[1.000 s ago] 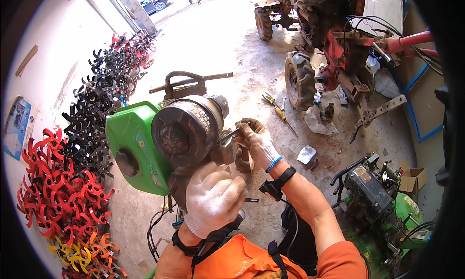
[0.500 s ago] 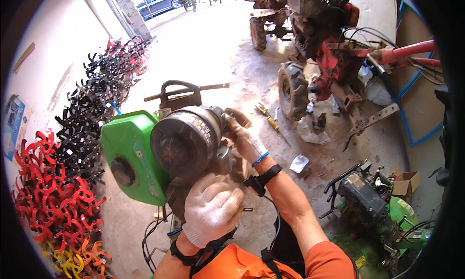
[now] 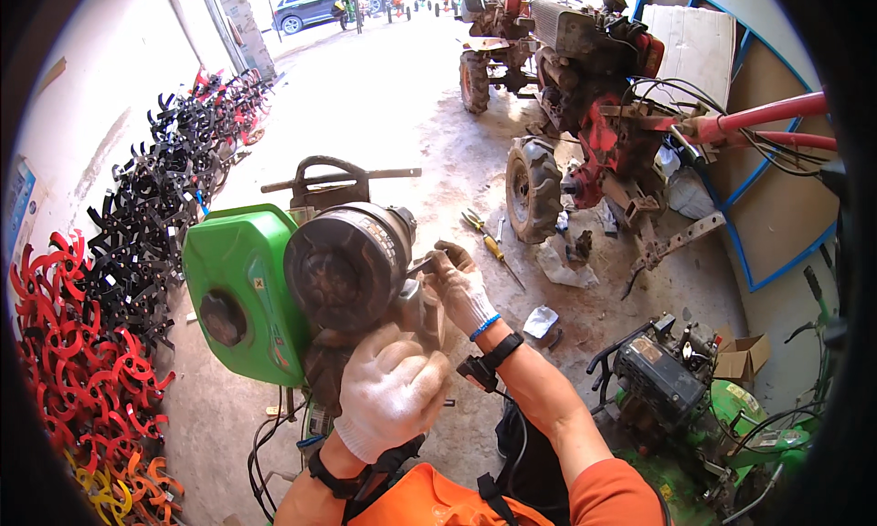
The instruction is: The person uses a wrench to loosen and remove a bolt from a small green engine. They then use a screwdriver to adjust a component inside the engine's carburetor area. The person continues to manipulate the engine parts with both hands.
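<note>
Right hand [image 3: 459,286] of mine is at the right side of the engine [image 3: 426,312], just past the round edge of its black filter [image 3: 331,272]. To the right, the floor [image 3: 475,371] is open as far as a screwdriver [image 3: 494,247] and pliers [image 3: 473,220], with a tractor wheel [image 3: 533,190] beyond them; a white scrap [image 3: 540,321] lies near my forearm. To the left, the green tank [image 3: 233,270] sits tight beside the filter, and a heap of blades [image 3: 82,343] lies farther out by the wall. My right fingers are nearly closed, pinching a thin dark rod [image 3: 420,266] beside the filter. My left hand [image 3: 393,394] is curled at the engine's near edge; whether it grips anything, I cannot tell.
</note>
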Demonstrator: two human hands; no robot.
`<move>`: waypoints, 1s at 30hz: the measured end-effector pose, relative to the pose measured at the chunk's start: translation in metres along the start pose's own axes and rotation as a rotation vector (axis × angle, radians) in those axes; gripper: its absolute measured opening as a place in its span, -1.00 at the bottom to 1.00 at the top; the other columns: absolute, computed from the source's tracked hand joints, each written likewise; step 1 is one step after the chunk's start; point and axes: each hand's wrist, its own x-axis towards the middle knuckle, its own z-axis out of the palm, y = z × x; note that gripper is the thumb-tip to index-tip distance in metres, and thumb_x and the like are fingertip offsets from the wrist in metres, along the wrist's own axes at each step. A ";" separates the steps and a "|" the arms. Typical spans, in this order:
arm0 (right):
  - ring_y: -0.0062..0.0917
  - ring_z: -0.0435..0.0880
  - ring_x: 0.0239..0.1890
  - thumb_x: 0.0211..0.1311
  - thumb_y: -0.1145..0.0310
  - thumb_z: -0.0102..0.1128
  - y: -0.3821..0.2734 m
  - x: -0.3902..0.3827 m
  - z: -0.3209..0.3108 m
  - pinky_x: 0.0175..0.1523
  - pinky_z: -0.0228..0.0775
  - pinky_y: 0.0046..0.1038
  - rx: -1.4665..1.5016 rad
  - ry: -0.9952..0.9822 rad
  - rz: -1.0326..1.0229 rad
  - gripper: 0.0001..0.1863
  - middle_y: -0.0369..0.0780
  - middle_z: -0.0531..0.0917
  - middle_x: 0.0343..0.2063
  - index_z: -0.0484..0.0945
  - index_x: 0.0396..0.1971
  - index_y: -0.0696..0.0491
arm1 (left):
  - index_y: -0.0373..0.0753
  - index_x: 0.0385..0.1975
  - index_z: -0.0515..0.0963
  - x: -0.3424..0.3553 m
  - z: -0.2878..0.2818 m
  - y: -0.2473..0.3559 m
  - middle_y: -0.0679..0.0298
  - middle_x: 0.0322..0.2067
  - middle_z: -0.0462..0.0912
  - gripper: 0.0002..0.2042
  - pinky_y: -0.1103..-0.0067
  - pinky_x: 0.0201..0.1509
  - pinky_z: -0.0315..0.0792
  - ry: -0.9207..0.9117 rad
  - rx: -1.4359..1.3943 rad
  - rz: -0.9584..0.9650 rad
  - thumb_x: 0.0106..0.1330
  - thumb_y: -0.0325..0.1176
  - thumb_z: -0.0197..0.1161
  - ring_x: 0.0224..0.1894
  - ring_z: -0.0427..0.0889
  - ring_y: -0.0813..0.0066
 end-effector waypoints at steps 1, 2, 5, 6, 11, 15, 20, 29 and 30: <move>-0.58 0.87 -0.08 0.87 0.32 0.41 -0.003 -0.002 -0.001 0.00 0.85 -0.49 -0.003 -0.005 -0.007 -0.68 -0.27 0.85 0.03 0.65 0.43 -0.02 | -0.18 -0.15 0.85 0.000 0.000 0.000 0.28 -0.29 0.83 -0.73 0.01 0.29 0.79 -0.004 0.003 0.001 0.15 -0.43 0.73 -0.07 0.89 0.16; -0.56 0.88 -0.12 0.87 0.34 0.41 -0.005 -0.003 -0.001 -0.02 0.86 -0.49 -0.005 -0.011 -0.015 -0.68 -0.26 0.86 -0.01 0.64 0.43 0.00 | -0.18 -0.16 0.85 0.000 0.000 0.000 0.28 -0.28 0.83 -0.73 0.01 0.29 0.79 -0.001 0.008 0.004 0.15 -0.43 0.73 -0.07 0.89 0.17; -0.56 0.90 -0.11 0.84 0.32 0.45 -0.015 -0.009 -0.008 -0.01 0.87 -0.48 -0.127 -0.014 0.071 -0.67 -0.26 0.88 0.01 0.65 0.41 0.01 | -0.18 -0.17 0.85 0.001 -0.001 0.001 0.26 -0.28 0.82 -0.73 0.00 0.30 0.79 0.003 0.015 0.002 0.14 -0.42 0.74 -0.06 0.89 0.17; -0.56 0.90 -0.11 0.83 0.31 0.47 -0.017 -0.010 -0.009 0.00 0.87 -0.49 -0.128 -0.030 0.060 -0.67 -0.26 0.88 0.01 0.66 0.40 0.02 | -0.18 -0.17 0.86 0.001 -0.001 0.002 0.26 -0.28 0.82 -0.73 0.00 0.30 0.79 0.004 0.013 -0.003 0.14 -0.42 0.74 -0.06 0.89 0.17; -0.59 0.91 -0.11 0.82 0.28 0.50 -0.022 -0.014 -0.014 0.00 0.86 -0.53 -0.139 -0.044 0.020 -0.67 -0.26 0.90 0.00 0.68 0.37 0.02 | -0.18 -0.18 0.86 0.003 -0.001 0.003 0.26 -0.27 0.82 -0.74 0.00 0.31 0.78 -0.005 0.013 -0.011 0.14 -0.42 0.74 -0.07 0.89 0.17; -0.61 0.91 -0.11 0.82 0.27 0.49 -0.025 -0.018 -0.015 -0.01 0.85 -0.54 -0.113 -0.042 0.031 -0.66 -0.27 0.90 -0.01 0.68 0.38 0.02 | -0.18 -0.18 0.85 0.003 -0.002 0.003 0.26 -0.27 0.82 -0.74 -0.01 0.31 0.78 -0.013 -0.002 -0.022 0.14 -0.43 0.74 -0.07 0.89 0.17; -0.62 0.91 -0.13 0.85 0.28 0.46 -0.025 -0.022 -0.014 -0.05 0.85 -0.55 -0.042 -0.025 0.071 -0.69 -0.29 0.90 0.01 0.68 0.37 0.04 | -0.18 -0.18 0.85 0.002 -0.001 0.002 0.27 -0.27 0.82 -0.74 -0.02 0.31 0.78 -0.005 -0.008 -0.016 0.14 -0.43 0.74 -0.08 0.89 0.18; -0.54 0.92 -0.07 0.80 0.27 0.51 -0.018 -0.015 -0.014 -0.06 0.89 -0.37 -0.183 -0.007 0.052 -0.64 -0.24 0.89 -0.01 0.68 0.40 0.00 | -0.17 -0.16 0.86 0.002 -0.001 0.003 0.29 -0.27 0.83 -0.72 -0.04 0.30 0.77 -0.003 0.002 -0.020 0.13 -0.42 0.74 -0.08 0.89 0.17; -0.54 0.92 -0.07 0.79 0.27 0.52 -0.018 -0.016 -0.013 -0.05 0.88 -0.37 -0.157 -0.008 0.036 -0.63 -0.24 0.89 -0.01 0.68 0.40 0.00 | -0.17 -0.16 0.86 0.002 -0.001 0.003 0.28 -0.27 0.83 -0.72 -0.04 0.30 0.77 -0.003 0.004 -0.018 0.13 -0.42 0.74 -0.08 0.89 0.17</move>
